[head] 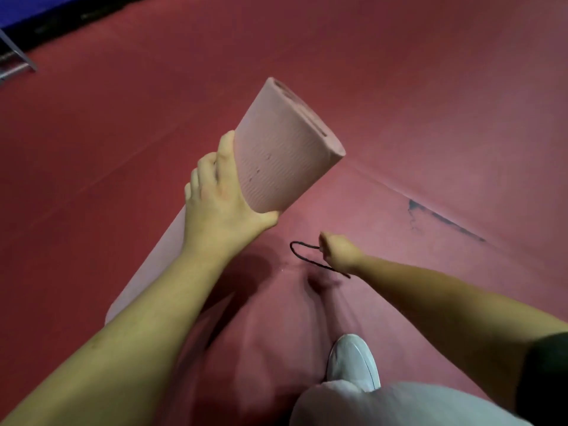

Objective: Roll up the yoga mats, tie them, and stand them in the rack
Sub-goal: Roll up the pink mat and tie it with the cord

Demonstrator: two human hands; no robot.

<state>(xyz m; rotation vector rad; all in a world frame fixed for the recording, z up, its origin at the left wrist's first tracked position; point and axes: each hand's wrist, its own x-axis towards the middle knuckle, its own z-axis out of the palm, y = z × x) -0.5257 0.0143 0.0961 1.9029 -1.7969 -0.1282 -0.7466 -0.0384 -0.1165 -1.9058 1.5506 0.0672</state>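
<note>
While held aslant at centre frame, reads as a rolled yoga mat [276, 155]: pale pink foam, finely ribbed on the outside, flecked with a few dark specks. Runs from a raised end at 12 o'clock, where spiral layers and a flat cut edge show, down to a low end at 8 o'clock, partly hidden behind the left forearm; cannot tell whether touching the floor there. Clamped just below the raised end by the left hand [221, 198], thumb hooked under the roll, fingers wrapped over its 9 o'clock side.

Off at 4 o'clock from that grip, apart from it and clear of the roll: right hand [338, 252], fisted round a thin black cord [302, 256]. Loops out of the fist toward 9 o'clock, with a loose tail hanging toward 5 o'clock.

Beneath both hands, spread on the floor: a flat pink mat [399, 222], smooth, its straight edge slanting from centre toward 4 o'clock, marked along that edge by a dark scuff [442, 221].

All round, a wide stretch of matte red floor [399, 72] from 10 through 2 o'clock. At 6 o'clock, a white shoe [353, 361] and a grey trouser knee [399, 404]. At 10 o'clock, in the far corner, a blue pad [30, 7] and a slanted metal frame leg [15, 50].
</note>
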